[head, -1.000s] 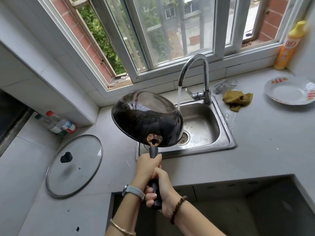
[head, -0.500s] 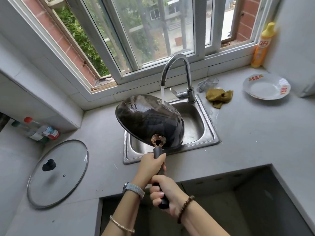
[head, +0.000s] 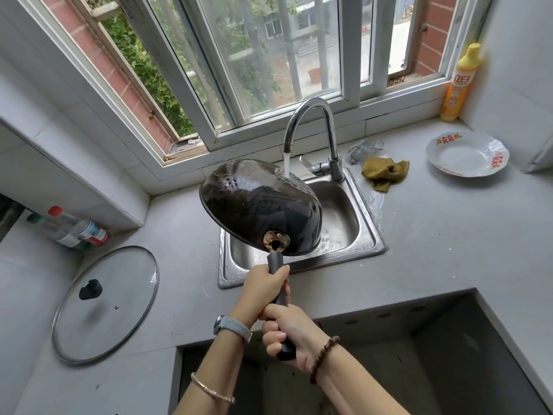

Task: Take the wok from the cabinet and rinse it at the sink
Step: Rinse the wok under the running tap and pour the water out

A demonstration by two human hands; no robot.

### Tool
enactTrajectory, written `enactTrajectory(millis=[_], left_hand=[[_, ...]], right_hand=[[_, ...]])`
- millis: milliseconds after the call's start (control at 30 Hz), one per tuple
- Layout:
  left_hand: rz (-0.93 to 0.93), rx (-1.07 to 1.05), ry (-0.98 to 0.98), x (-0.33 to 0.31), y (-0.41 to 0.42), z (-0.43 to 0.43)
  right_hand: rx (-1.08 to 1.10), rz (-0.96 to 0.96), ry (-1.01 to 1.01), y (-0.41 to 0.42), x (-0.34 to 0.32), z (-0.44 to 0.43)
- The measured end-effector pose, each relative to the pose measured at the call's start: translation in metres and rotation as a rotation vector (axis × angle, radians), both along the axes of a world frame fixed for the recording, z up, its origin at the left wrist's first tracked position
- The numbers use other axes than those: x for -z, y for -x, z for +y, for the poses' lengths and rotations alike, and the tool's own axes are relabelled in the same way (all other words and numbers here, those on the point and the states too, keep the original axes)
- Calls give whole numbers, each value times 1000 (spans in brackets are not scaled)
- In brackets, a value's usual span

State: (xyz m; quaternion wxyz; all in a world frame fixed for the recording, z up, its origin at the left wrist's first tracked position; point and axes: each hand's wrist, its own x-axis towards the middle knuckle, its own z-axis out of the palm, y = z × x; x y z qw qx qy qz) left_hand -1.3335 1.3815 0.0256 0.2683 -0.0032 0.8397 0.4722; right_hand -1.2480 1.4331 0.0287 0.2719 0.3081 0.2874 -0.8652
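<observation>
A black wok [head: 260, 208] is held tilted over the steel sink [head: 363, 235], its dark underside facing me and its inside hidden. Both hands grip its black handle: my left hand [head: 264, 287] higher up near the rivet plate, my right hand [head: 288, 330] lower down at the handle's end. Water runs from the curved chrome tap [head: 311, 115] onto the wok's far rim.
A glass lid [head: 104, 304] lies on the counter at the left, with bottles [head: 77, 232] behind it. Right of the sink lie a yellow-green cloth [head: 384, 172] and a steel scourer [head: 363, 148]. A white plate [head: 468, 152] and a yellow detergent bottle [head: 459, 85] stand far right.
The wok has shifted right and tipped further, so the water stream now lands on its far rim. Both hands keep their hold on the handle.
</observation>
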Motion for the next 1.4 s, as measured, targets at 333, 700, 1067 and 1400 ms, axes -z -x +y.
enactTrajectory(millis=[333, 700, 1067, 1400], left_hand=[[-2, -43, -19, -6, 3, -14], [10, -17, 0, -8, -3, -9], [-10, 40, -30, -3, -10, 12], [23, 145, 44, -2, -17, 29]], right_hand=[[-34, 4, 29, 6, -7, -9], [-11, -13, 48, 0, -11, -4], [53, -49, 37, -10, -14, 14], [129, -84, 131, -23, -15, 26]])
